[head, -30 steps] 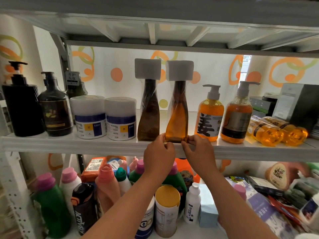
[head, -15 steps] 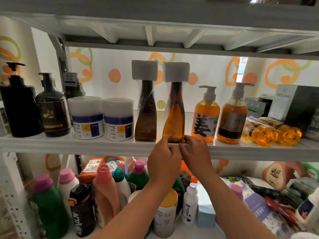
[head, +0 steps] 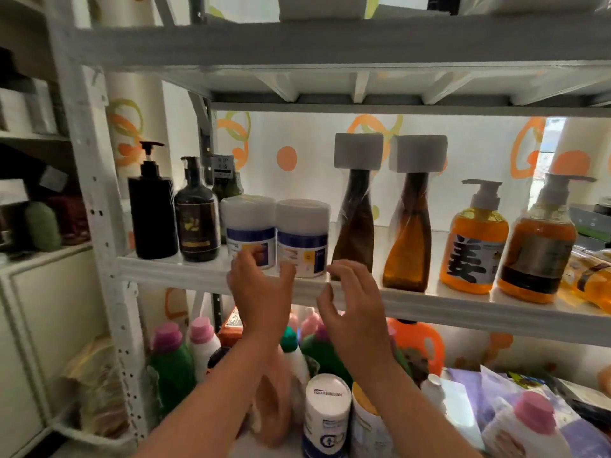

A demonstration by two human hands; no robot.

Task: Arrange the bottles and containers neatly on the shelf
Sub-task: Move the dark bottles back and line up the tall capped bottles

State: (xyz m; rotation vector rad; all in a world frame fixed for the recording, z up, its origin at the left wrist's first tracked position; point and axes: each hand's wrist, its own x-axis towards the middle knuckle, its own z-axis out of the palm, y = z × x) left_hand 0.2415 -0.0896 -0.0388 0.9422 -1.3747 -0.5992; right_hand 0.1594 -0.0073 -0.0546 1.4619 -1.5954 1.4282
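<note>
Two white tubs with blue labels stand side by side on the white shelf (head: 429, 307): the left tub (head: 248, 226) and the right tub (head: 302, 233). My left hand (head: 261, 292) is raised in front of them with fingers spread, holding nothing. My right hand (head: 352, 302) hovers just right of the tubs, fingers loosely spread and empty. Right of them stand a dark brown twisted bottle (head: 355, 226) and an amber twisted bottle (head: 410, 239), both with white foam caps.
Left of the tubs stand a black pump bottle (head: 152, 213) and a dark round pump bottle (head: 197, 223). Two orange pump bottles (head: 472, 246) (head: 535, 249) stand at the right. The lower shelf is crowded with detergent bottles (head: 172, 361) and a white canister (head: 325, 414).
Both hands let go of the amber twisted bottle and moved left to the front of the two white tubs. The view shifted left and closer.
</note>
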